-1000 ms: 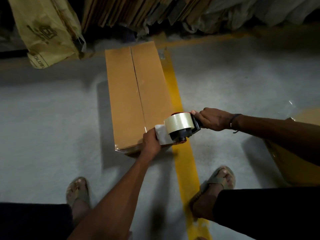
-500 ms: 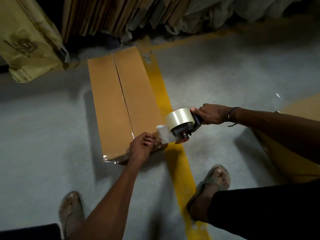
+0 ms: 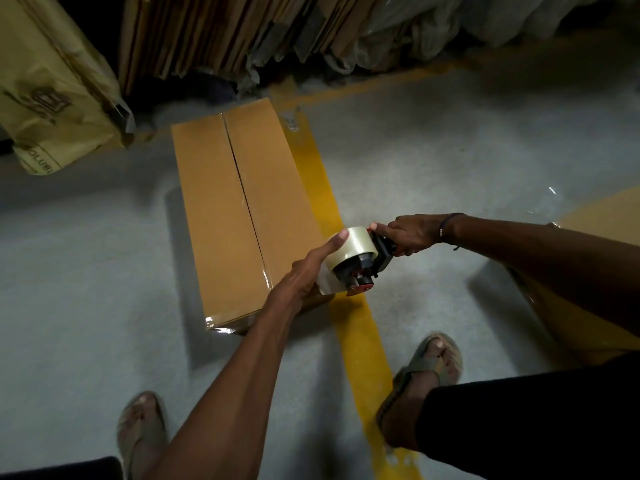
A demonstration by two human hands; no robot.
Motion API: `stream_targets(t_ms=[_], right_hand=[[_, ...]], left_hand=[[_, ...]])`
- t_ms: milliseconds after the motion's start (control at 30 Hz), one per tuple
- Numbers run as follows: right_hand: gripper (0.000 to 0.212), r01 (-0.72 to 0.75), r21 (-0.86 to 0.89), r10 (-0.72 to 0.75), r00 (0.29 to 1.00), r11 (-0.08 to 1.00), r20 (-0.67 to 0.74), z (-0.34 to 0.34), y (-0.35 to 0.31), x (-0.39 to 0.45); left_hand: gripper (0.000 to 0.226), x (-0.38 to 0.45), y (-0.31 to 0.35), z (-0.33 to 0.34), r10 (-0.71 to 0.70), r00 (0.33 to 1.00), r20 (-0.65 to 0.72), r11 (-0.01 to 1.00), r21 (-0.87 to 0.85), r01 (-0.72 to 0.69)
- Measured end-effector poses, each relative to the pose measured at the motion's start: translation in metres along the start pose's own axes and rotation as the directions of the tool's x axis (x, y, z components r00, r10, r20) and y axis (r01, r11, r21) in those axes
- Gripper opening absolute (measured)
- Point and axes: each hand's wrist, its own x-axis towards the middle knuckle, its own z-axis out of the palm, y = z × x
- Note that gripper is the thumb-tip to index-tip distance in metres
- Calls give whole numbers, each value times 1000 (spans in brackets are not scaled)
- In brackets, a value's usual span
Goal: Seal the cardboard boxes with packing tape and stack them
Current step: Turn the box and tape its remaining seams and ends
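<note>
Upper left of frame: a yellow-brown printed bag [image 3: 52,98] leans at the wall line, well apart from the cardboard box [image 3: 239,216]. Bare grey floor [image 3: 79,271] lies open along the box's left long edge. Upper centre: flattened cartons [image 3: 214,32] stand on edge behind the box's far end.

The box lies lengthwise at frame centre, flaps closed, centre seam untaped along most of its length; glossy tape shows at the near left corner. Its right long edge lies along a yellow floor stripe [image 3: 356,341].

Left hand [image 3: 304,275] reaches over the box's near right corner, thumb extended onto the tape roll [image 3: 351,247], remaining fingers hidden below; its closure cannot be told. The tape dispenser [image 3: 367,268] sits just beside that corner, above the stripe. Right hand [image 3: 408,233] grips the dispenser handle, index finger laid forward.

Right edge of frame: a second box [image 3: 602,220], partly behind the right forearm, with open floor between it and the stripe.
</note>
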Motion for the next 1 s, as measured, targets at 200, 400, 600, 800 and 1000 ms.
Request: stream_targets(t_ms=[200,400,600,800,1000], right_hand=[[72,33,-77,-41,994,996,-106,4,-10,2],[75,45,-108,-62,985,993,-161,6,-10,3],[73,24,-116,-47,979,993,-199,9,-11,1],[76,-34,-167,-10,967,985,-256,15,-12,-1],[76,-106,-245,25,950,964,-312,16,-3,1]], left_hand=[[145,14,0,8,-37,982,-184,999,-17,35],[129,23,-10,10,15,966,-258,1000,-2,-16],[127,12,-8,14,55,962,-268,998,-11,-60],[118,15,-14,15,79,956,-282,997,12,-79],[106,63,-38,12,50,966,-255,993,114,-21]])
